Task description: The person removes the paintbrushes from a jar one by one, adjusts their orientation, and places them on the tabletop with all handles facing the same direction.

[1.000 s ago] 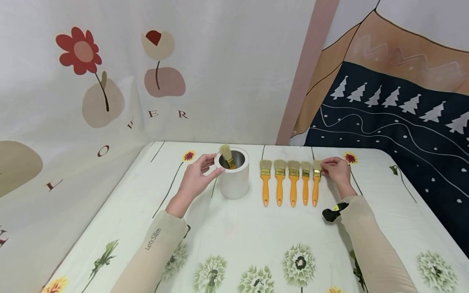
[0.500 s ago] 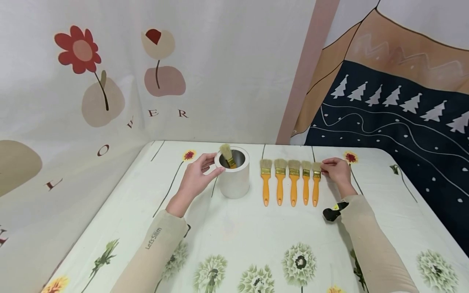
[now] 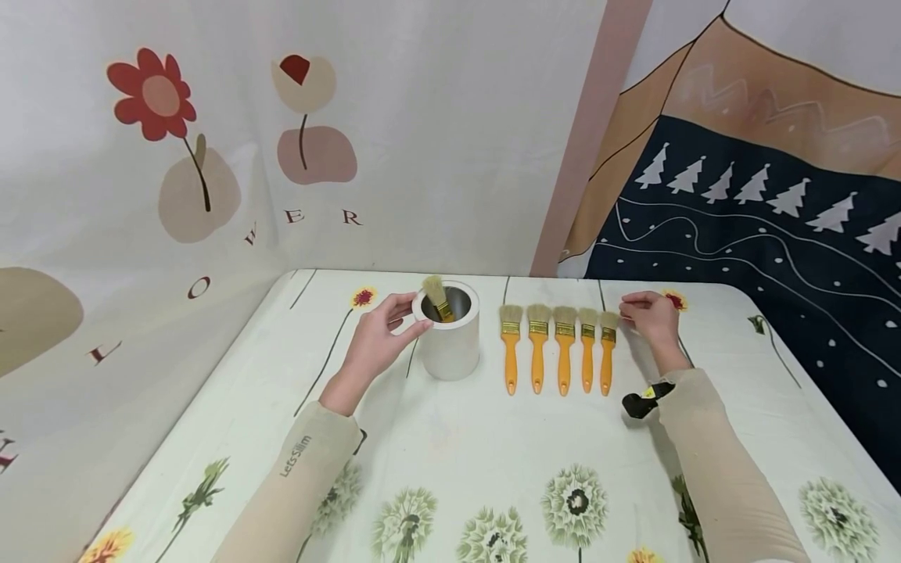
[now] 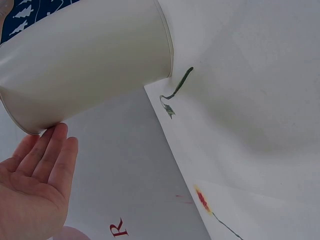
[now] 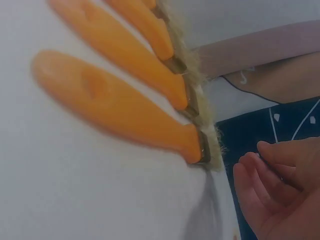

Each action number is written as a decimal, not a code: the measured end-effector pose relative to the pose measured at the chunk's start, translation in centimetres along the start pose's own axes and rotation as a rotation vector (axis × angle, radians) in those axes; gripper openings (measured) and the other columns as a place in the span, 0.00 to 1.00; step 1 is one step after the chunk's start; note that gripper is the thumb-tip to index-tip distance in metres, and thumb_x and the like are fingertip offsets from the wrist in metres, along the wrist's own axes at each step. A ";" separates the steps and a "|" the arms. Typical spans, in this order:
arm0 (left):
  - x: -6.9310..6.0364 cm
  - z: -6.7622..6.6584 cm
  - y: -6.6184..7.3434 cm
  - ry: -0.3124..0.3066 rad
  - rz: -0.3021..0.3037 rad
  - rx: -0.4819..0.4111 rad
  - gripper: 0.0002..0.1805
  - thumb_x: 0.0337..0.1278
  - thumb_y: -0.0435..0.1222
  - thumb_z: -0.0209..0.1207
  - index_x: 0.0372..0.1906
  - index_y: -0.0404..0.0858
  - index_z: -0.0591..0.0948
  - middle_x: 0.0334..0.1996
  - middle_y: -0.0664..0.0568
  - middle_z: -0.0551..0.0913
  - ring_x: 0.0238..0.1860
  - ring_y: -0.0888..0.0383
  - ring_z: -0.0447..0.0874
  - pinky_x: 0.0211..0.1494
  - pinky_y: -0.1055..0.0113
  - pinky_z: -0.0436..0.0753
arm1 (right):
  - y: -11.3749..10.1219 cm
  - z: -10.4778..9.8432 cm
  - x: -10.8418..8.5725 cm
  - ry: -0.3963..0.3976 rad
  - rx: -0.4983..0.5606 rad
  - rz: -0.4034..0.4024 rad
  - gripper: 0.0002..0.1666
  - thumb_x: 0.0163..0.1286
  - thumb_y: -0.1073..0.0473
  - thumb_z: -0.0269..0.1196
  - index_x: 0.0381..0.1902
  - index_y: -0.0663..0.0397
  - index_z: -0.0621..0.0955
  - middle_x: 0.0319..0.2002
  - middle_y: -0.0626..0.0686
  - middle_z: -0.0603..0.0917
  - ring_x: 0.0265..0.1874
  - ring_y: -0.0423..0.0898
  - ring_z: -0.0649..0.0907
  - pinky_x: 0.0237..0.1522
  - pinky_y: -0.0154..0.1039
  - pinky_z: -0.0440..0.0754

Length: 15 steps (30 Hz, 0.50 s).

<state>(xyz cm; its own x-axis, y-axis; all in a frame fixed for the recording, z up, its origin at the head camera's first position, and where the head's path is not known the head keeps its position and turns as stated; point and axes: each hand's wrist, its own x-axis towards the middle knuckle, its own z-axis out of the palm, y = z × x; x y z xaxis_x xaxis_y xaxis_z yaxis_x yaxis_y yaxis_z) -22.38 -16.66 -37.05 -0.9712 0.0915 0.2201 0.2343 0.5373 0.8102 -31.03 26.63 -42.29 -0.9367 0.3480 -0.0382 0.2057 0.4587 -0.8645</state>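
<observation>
A white round canister [image 3: 450,352] with a metal-lined inside stands upright on the table. One paintbrush [image 3: 437,297] leans in it, bristles up, its handle mostly hidden. My left hand [image 3: 378,336] holds the canister's rim from the left, thumb at the front and fingers behind; in the left wrist view, fingertips [image 4: 61,129] touch its edge. Several orange-handled paintbrushes [image 3: 564,352] lie in a row to the right, bristles away from me. Just right of the last paintbrush [image 3: 608,352], my right hand [image 3: 651,319] has loosely bent fingers, apart from the bristles and holding nothing.
The flower-printed table cover [image 3: 450,453] reaches back to a pale curtain [image 3: 450,141]. A dark cloth with printed trees [image 3: 746,234] hangs at the right. A black wrist-camera piece [image 3: 639,405] sits under the right sleeve.
My right hand has come off the bristles of the rightmost paintbrush and moved slightly right. The left hand, the canister and the row of paintbrushes stay in place.
</observation>
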 end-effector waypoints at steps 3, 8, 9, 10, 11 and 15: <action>0.0 0.0 0.0 0.000 -0.002 -0.002 0.32 0.60 0.42 0.68 0.67 0.37 0.73 0.63 0.41 0.80 0.66 0.48 0.79 0.70 0.55 0.78 | 0.7 0.5 1.4 0.030 0.020 -0.022 0.15 0.71 0.65 0.61 0.53 0.64 0.81 0.44 0.58 0.85 0.28 0.31 0.80 0.21 0.22 0.82; 0.1 0.0 -0.1 0.000 0.000 -0.004 0.32 0.60 0.42 0.68 0.67 0.37 0.73 0.63 0.41 0.80 0.65 0.48 0.79 0.70 0.55 0.78 | 2.9 1.6 4.4 0.062 0.041 -0.079 0.12 0.70 0.63 0.63 0.49 0.60 0.82 0.39 0.54 0.85 0.28 0.32 0.81 0.18 0.19 0.79; 0.1 0.0 -0.1 0.000 0.001 -0.004 0.32 0.60 0.42 0.68 0.67 0.36 0.73 0.63 0.41 0.80 0.65 0.48 0.79 0.70 0.54 0.78 | 3.2 1.8 4.9 0.065 0.053 -0.083 0.11 0.70 0.62 0.64 0.48 0.60 0.83 0.38 0.53 0.86 0.28 0.32 0.82 0.20 0.18 0.79; 0.1 0.0 -0.1 -0.001 0.002 -0.004 0.32 0.60 0.42 0.68 0.67 0.36 0.73 0.63 0.41 0.80 0.65 0.47 0.79 0.70 0.54 0.78 | 3.3 2.0 5.1 0.068 0.063 -0.088 0.11 0.69 0.61 0.65 0.48 0.59 0.83 0.38 0.52 0.86 0.28 0.32 0.82 0.20 0.19 0.80; 0.1 0.0 -0.1 -0.001 0.004 -0.005 0.32 0.60 0.42 0.68 0.67 0.36 0.73 0.63 0.40 0.80 0.65 0.47 0.79 0.70 0.54 0.78 | 3.4 2.1 5.3 0.069 0.071 -0.094 0.11 0.69 0.61 0.65 0.47 0.58 0.83 0.37 0.51 0.86 0.28 0.32 0.82 0.21 0.19 0.80; 0.1 0.0 -0.2 -0.003 0.004 -0.004 0.32 0.60 0.42 0.68 0.67 0.36 0.73 0.63 0.40 0.80 0.66 0.47 0.79 0.70 0.54 0.78 | 2.4 2.2 4.8 0.037 0.136 -0.108 0.10 0.67 0.60 0.68 0.45 0.57 0.85 0.33 0.47 0.85 0.28 0.34 0.83 0.21 0.24 0.83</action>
<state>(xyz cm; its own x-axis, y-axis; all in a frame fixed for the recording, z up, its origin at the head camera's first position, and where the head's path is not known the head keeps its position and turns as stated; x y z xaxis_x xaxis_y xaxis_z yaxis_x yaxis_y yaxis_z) -22.50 -16.71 -37.18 -0.9704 0.0960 0.2215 0.2381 0.5333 0.8117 -35.65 27.62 -45.67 -0.9397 0.3337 0.0748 0.0617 0.3808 -0.9226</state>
